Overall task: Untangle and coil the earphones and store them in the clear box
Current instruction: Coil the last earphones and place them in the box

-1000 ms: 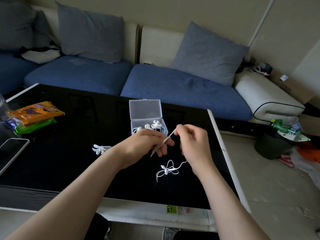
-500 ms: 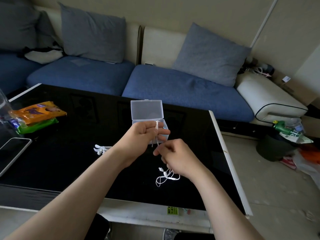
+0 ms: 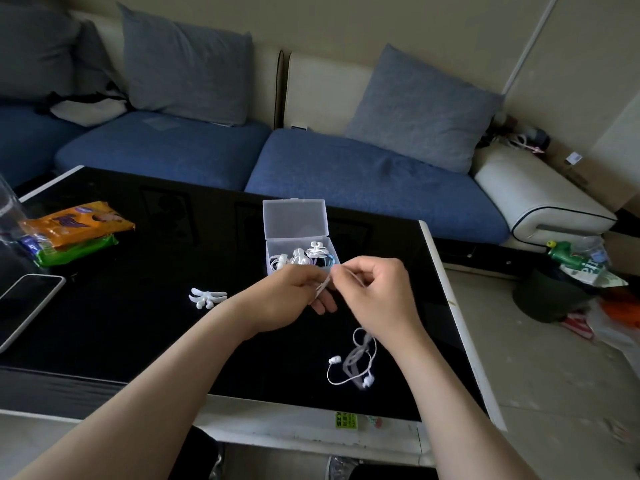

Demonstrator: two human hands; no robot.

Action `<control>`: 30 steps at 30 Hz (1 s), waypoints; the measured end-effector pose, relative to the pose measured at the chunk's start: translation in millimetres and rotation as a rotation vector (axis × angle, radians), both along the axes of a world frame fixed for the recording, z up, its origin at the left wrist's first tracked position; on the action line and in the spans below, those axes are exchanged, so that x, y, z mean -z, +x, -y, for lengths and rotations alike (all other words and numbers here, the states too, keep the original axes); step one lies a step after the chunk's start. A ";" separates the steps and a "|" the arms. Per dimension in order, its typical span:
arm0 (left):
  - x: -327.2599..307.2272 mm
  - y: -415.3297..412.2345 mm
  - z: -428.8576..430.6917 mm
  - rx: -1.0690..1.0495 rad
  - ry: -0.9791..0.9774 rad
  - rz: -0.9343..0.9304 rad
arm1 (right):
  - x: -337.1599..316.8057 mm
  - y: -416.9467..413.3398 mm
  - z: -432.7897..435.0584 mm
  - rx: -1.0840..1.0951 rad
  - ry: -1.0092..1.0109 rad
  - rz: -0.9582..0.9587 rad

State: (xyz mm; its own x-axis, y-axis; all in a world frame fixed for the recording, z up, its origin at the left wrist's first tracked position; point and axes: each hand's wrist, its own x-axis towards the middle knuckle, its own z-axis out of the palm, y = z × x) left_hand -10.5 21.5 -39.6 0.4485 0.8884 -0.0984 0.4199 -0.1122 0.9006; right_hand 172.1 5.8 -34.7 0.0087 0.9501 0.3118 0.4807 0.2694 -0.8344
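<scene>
Both hands meet above the black table (image 3: 138, 306), the left hand (image 3: 294, 299) and right hand (image 3: 377, 299) each pinching the white earphones (image 3: 353, 362) cable, whose buds trail below. Just behind stands the open clear box (image 3: 298, 237) holding coiled sets. A white winder (image 3: 206, 296) lies left; the snack packets' (image 3: 76, 226) print is unreadable.

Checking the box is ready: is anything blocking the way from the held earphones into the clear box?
Nothing visible does. The clear box stands open just beyond both hands, though coiled sets already fill much of it.
</scene>
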 end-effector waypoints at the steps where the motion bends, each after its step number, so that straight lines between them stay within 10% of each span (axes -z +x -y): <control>1: -2.6 0.2 1.1 -0.003 -0.023 0.050 | 1.5 1.8 -1.9 0.030 0.014 -0.008; 15: -15.5 -5.4 4.5 0.006 -0.251 0.377 | -1.2 1.7 -3.2 -0.021 -0.405 -0.284; 30: -9.8 -1.2 0.4 -0.346 -0.120 0.453 | -3.5 -8.3 9.3 -0.245 -0.629 -0.089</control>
